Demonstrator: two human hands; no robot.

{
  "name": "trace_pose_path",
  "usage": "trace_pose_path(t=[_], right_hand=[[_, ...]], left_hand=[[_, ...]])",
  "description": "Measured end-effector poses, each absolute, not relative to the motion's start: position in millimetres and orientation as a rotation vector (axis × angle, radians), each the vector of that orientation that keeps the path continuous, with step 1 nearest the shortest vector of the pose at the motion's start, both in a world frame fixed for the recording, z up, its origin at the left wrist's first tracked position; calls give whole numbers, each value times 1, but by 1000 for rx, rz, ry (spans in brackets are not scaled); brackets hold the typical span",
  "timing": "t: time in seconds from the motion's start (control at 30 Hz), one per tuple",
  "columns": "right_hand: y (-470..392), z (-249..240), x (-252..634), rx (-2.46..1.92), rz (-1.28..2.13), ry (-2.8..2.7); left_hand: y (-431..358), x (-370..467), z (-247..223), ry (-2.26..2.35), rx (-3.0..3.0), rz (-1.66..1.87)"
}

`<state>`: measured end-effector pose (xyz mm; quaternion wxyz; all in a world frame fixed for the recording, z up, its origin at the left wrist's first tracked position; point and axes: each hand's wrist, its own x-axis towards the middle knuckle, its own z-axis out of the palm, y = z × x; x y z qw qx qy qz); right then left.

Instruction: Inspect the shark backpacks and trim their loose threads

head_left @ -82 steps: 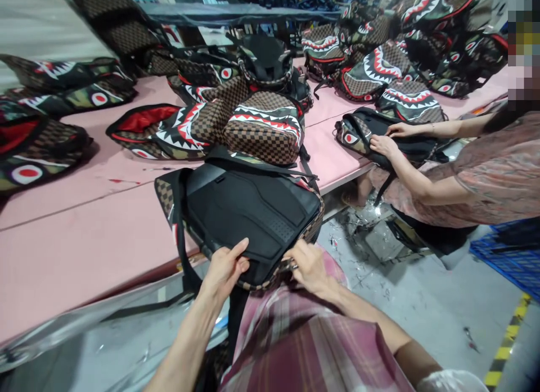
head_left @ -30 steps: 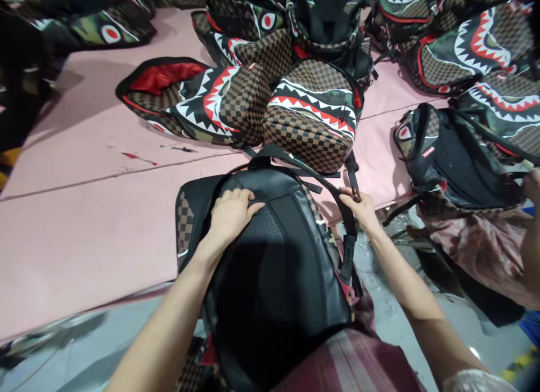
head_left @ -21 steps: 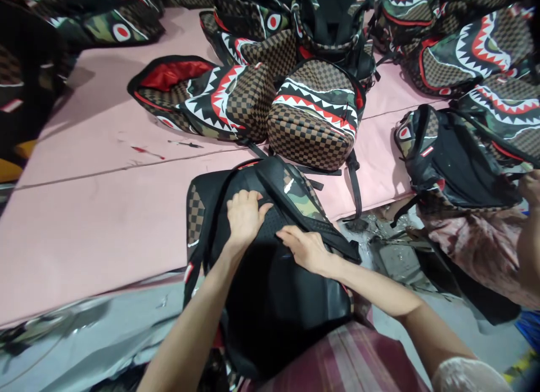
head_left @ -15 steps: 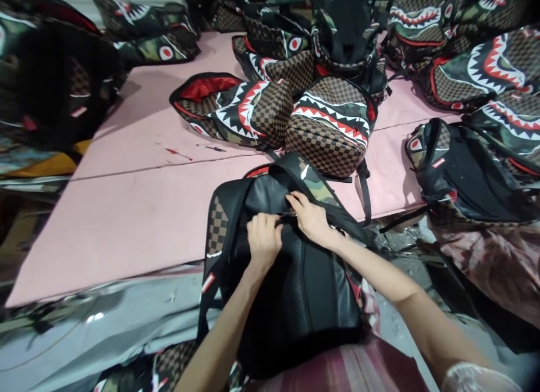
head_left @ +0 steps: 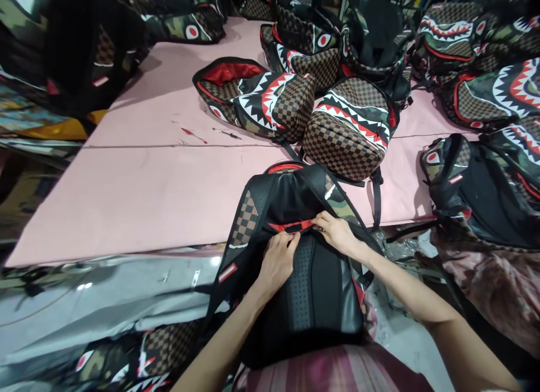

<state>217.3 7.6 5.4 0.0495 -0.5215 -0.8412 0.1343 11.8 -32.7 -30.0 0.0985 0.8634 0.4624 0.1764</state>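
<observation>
A black backpack leans against the table's front edge, its padded back panel facing me. Across the upper panel a zipped pocket gapes, showing red lining and a small black piece inside. My left hand is closed on the lower lip of this pocket, fingertips at the opening. At the opening's right end, my right hand pinches the zipper; the pull itself is mostly hidden by the fingers. Shoulder straps run down both sides, with a checkered patch on the left.
A pink-covered table lies ahead. On it rest a shark-mouth backpack with a red interior, a checkered one beside it, and several more. Another black-backed bag sits right. Small red and dark marks lie left of centre.
The back pocket has come open and its red lining now shows. My right hand has moved right and down along the zipper; my left hand has shifted lower. The camera view has moved too.
</observation>
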Motion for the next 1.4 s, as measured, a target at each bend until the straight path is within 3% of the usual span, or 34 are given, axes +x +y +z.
trace_pose_path(t=[0.33,0.57,0.7,0.93,1.13,1.4], right_hand=[[28,12,210,-1522,340,-2726],[35,14,215,-1480,375,-2761],[48,25,215,-1506,370,-2744],[92,57,202,-1694,16,-2735],[107,57,203,-1407,36,-3038],[106,55,207,-1391,-32,-3032]], left_hand=[[90,19,18,1102,2527,73],[117,41,12,610,2844,-128],[107,36,6,1006,2622,-55],[82,31,-1,1533,2315,18],[73,34,2,1623,2214,58],[72,33,9,1611,2183,86]])
